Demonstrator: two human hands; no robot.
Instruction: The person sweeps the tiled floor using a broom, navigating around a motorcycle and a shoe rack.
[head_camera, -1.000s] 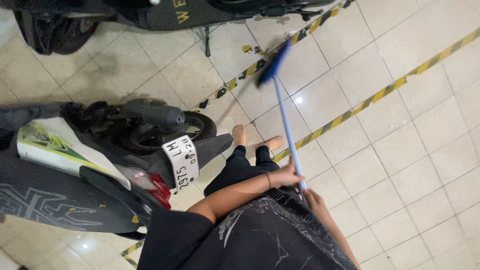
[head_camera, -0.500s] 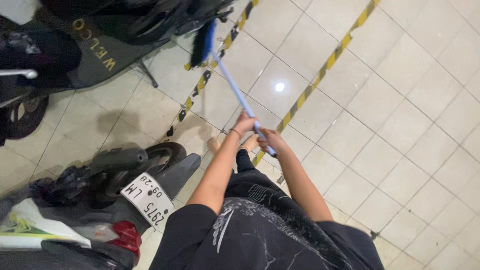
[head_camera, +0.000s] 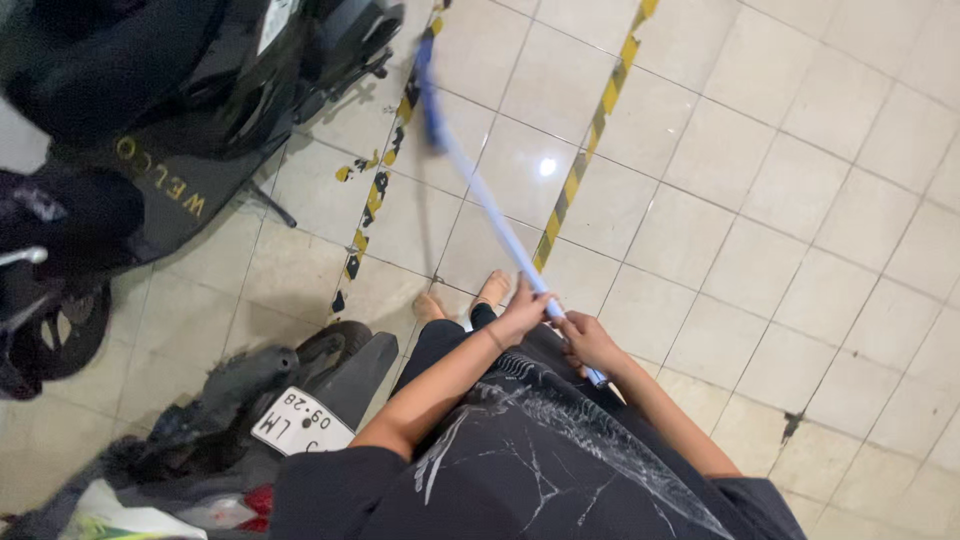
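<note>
Pale glossy floor tiles (head_camera: 760, 200) fill the view, crossed by two worn yellow-and-black striped tape lines (head_camera: 585, 130) running toward twelve o'clock. At ten o'clock stands a black parked scooter (head_camera: 180, 110); at seven o'clock I see the rear of a second scooter with a white plate (head_camera: 290, 420).

I hold a long broom with a light-blue metal-looking handle (head_camera: 490, 215) and a blue bristle head (head_camera: 430, 90). It runs from my waist up toward eleven o'clock, with the head blurred near the left tape line, so I cannot tell whether it touches the floor. My left hand (head_camera: 525, 312) wraps the shaft higher up, fingers closed round it. My right hand (head_camera: 590, 345) grips just below, near the top end, fingers also closed round the handle. My bare feet (head_camera: 462, 298) show just beyond the hands.

I judge the broom light and stiff along the pole, with soft, springy bristles. The smooth shaft could slip in a loose palm, so a firm two-handed hold suits it. Spreading the hands further apart on the upper shaft would give better leverage.
</note>
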